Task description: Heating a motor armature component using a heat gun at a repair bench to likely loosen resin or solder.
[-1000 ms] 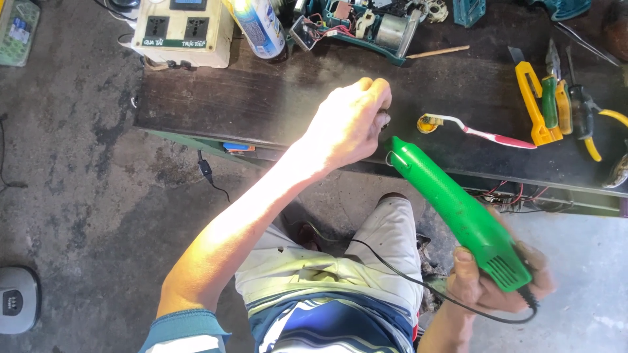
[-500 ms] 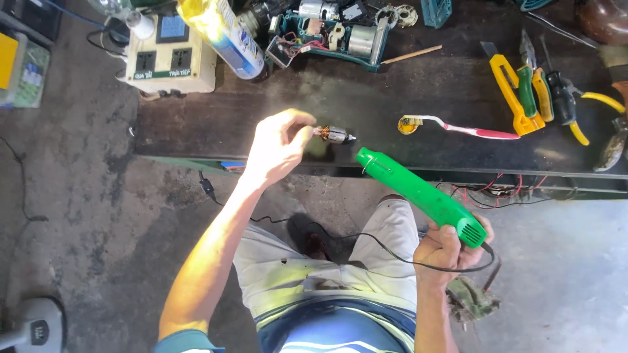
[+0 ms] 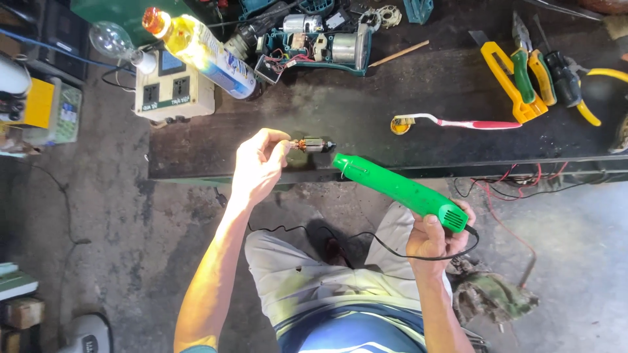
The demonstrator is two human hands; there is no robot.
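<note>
We see our left hand [image 3: 258, 167] pinching a small motor armature [image 3: 313, 145] by its left end, long axis running left to right over the dark surface [image 3: 392, 91] (near edge). Our right hand [image 3: 435, 235] grips a green heat gun [image 3: 399, 189], its nozzle just right of the armature.

Top left: yellow bottle [image 3: 199, 49] w/ blue-white label, lying tilted.
</note>
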